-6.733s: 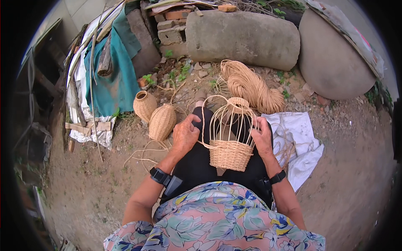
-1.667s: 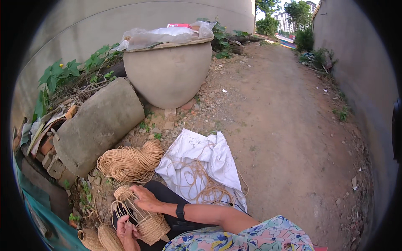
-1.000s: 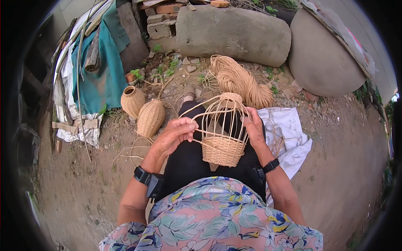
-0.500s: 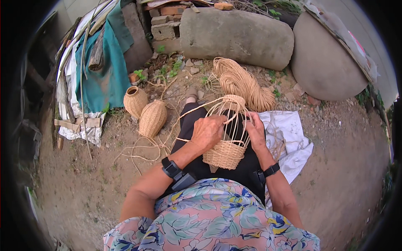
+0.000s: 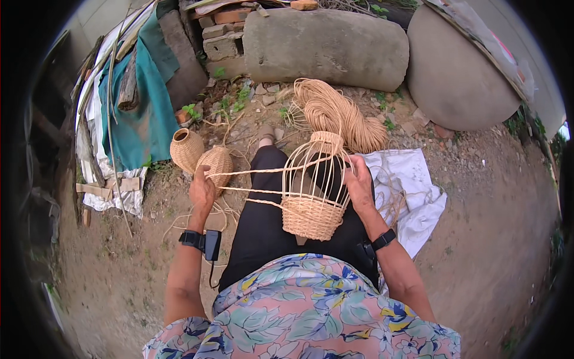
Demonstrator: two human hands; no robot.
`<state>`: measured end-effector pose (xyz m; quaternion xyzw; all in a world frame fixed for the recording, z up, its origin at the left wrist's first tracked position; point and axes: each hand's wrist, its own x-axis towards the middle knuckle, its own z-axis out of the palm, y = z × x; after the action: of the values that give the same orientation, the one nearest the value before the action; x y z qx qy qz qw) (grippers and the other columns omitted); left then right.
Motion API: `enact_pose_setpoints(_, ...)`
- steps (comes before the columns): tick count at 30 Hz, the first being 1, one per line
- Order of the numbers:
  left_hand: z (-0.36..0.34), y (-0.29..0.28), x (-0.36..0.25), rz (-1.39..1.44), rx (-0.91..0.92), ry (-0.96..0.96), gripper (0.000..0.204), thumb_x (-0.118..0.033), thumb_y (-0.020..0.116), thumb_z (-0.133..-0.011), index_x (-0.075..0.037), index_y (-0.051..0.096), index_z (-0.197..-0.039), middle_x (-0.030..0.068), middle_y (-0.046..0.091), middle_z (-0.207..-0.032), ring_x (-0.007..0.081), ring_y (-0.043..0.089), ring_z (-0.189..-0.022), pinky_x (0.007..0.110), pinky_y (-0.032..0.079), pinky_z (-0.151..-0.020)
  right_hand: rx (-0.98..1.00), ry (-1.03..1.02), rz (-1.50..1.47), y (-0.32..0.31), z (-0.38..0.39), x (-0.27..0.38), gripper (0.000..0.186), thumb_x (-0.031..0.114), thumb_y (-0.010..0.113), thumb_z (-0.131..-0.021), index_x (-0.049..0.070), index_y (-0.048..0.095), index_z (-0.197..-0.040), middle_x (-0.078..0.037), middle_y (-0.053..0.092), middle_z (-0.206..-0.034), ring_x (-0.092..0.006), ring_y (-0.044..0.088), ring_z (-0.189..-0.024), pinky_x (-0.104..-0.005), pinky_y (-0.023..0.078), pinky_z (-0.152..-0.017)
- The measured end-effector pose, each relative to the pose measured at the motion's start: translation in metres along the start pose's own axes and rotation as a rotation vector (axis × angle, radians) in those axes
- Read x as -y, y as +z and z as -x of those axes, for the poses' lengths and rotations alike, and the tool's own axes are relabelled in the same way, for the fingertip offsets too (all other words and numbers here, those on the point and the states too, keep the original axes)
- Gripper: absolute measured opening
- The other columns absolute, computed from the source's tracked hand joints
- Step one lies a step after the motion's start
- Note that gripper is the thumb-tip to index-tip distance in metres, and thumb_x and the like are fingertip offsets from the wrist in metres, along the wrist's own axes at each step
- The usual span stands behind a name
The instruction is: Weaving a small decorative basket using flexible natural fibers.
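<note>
A partly woven basket [image 5: 314, 216] rests on my lap, its base tightly woven, with bare upright stakes rising to a narrow woven neck [image 5: 327, 141]. My right hand [image 5: 359, 182] grips the stakes on the basket's right side. Out to the left, my left hand [image 5: 202, 190] is closed on a straw-coloured cord [image 5: 254, 172] pulled taut from between the stakes. Lower down, more cord stretches from the top of the woven base toward the same hand. Behind that hand stand two finished vase-shaped baskets, one with an open mouth [image 5: 186, 148] and one rounder [image 5: 216, 164].
A thick hank of cord [image 5: 344, 116] lies beyond the basket. White sheeting [image 5: 406, 194] spreads on the ground to my right. Farther off are a concrete cylinder [image 5: 326, 48], a round grey slab [image 5: 463, 75], stacked bricks [image 5: 224, 46] and a green cloth [image 5: 140, 102].
My left hand has moved from the basket out to the left, drawing the cord straight. My right hand stays at the stakes. The whole view has shifted slightly.
</note>
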<state>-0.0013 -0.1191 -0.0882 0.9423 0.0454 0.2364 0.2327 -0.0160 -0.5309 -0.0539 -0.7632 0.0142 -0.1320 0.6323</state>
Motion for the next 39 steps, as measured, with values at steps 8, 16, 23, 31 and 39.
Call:
enact_pose_setpoints(8,0.035,-0.017,0.203,-0.168,0.045,-0.159,0.026,-0.012,0.05,-0.086,-0.009,0.067,-0.106,0.022,0.068,-0.091,0.0396,0.066,-0.091,0.047,0.051,-0.077,0.039,0.031,0.014,0.001,0.004,0.012,0.029,0.001,0.051,-0.084,0.003,0.053,-0.113,-0.001,0.055,-0.094,-0.0079,0.049,-0.076,-0.0238,0.044,-0.065)
enact_pose_setpoints(16,0.084,-0.218,0.345,-0.76,0.341,-0.529,0.038,-0.037,0.069,-0.078,-0.014,0.069,-0.108,0.0164,0.068,-0.104,0.0364,0.066,-0.09,0.047,0.052,-0.076,-0.104,-0.024,-0.303,-0.029,-0.005,0.001,0.029,0.013,0.059,-0.088,0.006,0.054,-0.116,0.0,0.059,-0.1,-0.0088,0.054,-0.089,-0.0234,0.046,-0.075)
enact_pose_setpoints(23,-0.018,-0.111,0.012,0.077,0.074,0.015,0.03,-0.025,0.064,-0.087,-0.005,0.066,-0.11,0.0162,0.067,-0.099,0.0311,0.065,-0.092,0.041,0.05,-0.083,-0.176,-0.234,-0.271,-0.027,-0.019,0.052,0.028,0.004,0.052,-0.089,0.004,0.049,-0.117,-0.005,0.054,-0.107,-0.0116,0.053,-0.099,-0.0257,0.043,-0.089)
enact_pose_setpoints(31,0.016,-0.075,-0.196,0.674,0.595,0.48,0.021,-0.02,0.059,-0.094,-0.002,0.06,-0.106,0.0141,0.064,-0.096,0.0284,0.064,-0.089,0.038,0.05,-0.081,-0.389,-0.388,-0.432,-0.034,-0.027,0.095,0.027,0.005,0.053,-0.089,0.002,0.048,-0.115,-0.011,0.057,-0.112,-0.0146,0.055,-0.1,-0.0279,0.045,-0.086)
enact_pose_setpoints(39,0.046,-0.012,-0.141,1.557,1.579,-0.501,0.037,-0.023,0.045,-0.1,0.004,0.052,-0.125,0.0188,0.063,-0.113,0.0264,0.066,-0.098,0.043,0.056,-0.086,-0.284,-0.015,-0.764,-0.036,-0.021,0.056,0.029,0.006,0.057,-0.085,0.005,0.05,-0.113,-0.01,0.057,-0.115,-0.0181,0.059,-0.096,-0.0311,0.049,-0.074)
